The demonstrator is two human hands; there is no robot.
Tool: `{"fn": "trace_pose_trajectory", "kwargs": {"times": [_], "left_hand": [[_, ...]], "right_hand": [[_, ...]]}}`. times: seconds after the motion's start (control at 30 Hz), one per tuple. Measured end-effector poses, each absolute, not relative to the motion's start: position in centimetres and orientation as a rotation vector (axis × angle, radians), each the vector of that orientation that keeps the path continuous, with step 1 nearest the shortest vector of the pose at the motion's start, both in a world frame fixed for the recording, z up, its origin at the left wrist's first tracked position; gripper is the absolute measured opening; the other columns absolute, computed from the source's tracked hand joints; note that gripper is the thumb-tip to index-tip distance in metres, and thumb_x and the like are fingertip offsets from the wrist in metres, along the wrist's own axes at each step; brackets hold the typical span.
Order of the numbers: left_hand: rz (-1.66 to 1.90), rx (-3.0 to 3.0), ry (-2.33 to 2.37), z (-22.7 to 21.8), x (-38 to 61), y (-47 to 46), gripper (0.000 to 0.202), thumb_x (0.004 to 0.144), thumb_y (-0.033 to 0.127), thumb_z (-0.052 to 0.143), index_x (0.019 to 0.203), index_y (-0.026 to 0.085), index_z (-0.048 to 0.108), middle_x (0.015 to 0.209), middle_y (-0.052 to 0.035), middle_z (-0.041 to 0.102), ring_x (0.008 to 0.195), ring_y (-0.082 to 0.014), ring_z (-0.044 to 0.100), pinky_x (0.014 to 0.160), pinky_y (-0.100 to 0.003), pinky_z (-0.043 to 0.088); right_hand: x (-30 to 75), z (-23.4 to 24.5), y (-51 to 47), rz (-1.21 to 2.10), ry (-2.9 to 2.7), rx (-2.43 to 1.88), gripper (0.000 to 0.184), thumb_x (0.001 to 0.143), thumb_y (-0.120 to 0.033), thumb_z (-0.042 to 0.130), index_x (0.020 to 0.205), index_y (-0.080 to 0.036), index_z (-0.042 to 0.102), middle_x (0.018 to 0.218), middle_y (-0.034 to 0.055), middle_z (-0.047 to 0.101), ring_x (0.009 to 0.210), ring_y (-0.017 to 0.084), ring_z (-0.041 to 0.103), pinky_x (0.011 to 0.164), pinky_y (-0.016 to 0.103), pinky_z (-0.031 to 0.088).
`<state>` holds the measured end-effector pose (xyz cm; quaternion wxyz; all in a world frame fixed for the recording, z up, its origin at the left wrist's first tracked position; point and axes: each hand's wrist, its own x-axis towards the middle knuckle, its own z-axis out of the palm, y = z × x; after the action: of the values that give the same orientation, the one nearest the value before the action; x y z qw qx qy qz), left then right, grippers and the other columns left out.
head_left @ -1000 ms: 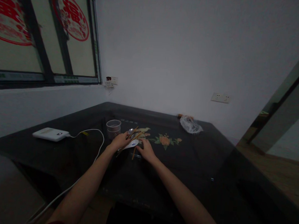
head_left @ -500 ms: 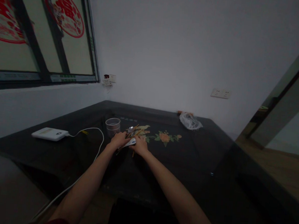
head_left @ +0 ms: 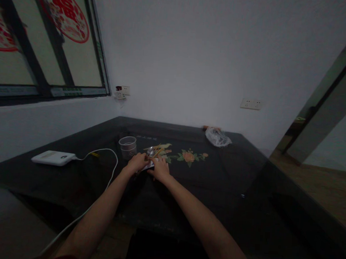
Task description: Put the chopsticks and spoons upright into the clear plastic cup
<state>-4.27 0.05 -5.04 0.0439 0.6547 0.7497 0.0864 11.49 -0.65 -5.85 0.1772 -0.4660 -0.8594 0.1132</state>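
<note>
My left hand and my right hand are side by side low over the table, closed around a loose bunch of cutlery. Thin wooden chopsticks stick out beyond my fingers at several angles. Among them show shiny metal spoons, bowls pointing away from me. Between my hands lies a white spoon-like piece, partly covered by fingers. Just left of the bunch stands a metal cup with holes in its lower wall, upright and apart from the cutlery. My fingers hide much of the bunch.
A white power bank lies at the left, its white cable curving over the front edge of the dark table. A crumpled plastic bag sits at the back by the wall. A flower pattern decorates the tabletop.
My right hand has shifted slightly over the bunch, and the chopsticks and spoons are bunched a little differently. The whole view has moved slightly; the cup stays standing.
</note>
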Motion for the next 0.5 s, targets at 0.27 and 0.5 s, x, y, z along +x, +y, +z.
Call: {"fn": "trace_pose_trajectory", "kwargs": {"times": [0.27,0.5], "left_hand": [[0.305,2.021,2.253,-5.08,-3.89,-0.16,0.032,0.080,0.036,0.052,0.105,0.018,0.060,0.108,-0.0120,0.063,0.101,-0.0236,0.061,0.084,-0.028,0.046],[0.282,2.051,2.223,-5.00,-3.96,-0.05,0.032,0.081,0.033,0.050,0.107,0.017,0.060,0.107,-0.0126,0.063,0.101,-0.0240,0.061,0.084,-0.029,0.046]], "right_hand": [[11.51,-5.82,-0.96,0.269,-2.482,-1.293,0.052,0.082,-0.032,0.054,0.132,-0.038,0.043,0.144,0.0042,0.035,0.121,0.029,0.039,0.092,0.045,0.038],[11.49,-5.20,-1.22,0.242,-2.536,-1.296,0.053,0.082,-0.028,0.050,0.134,-0.036,0.040,0.138,0.0053,0.042,0.119,0.028,0.040,0.092,0.044,0.038]]}}
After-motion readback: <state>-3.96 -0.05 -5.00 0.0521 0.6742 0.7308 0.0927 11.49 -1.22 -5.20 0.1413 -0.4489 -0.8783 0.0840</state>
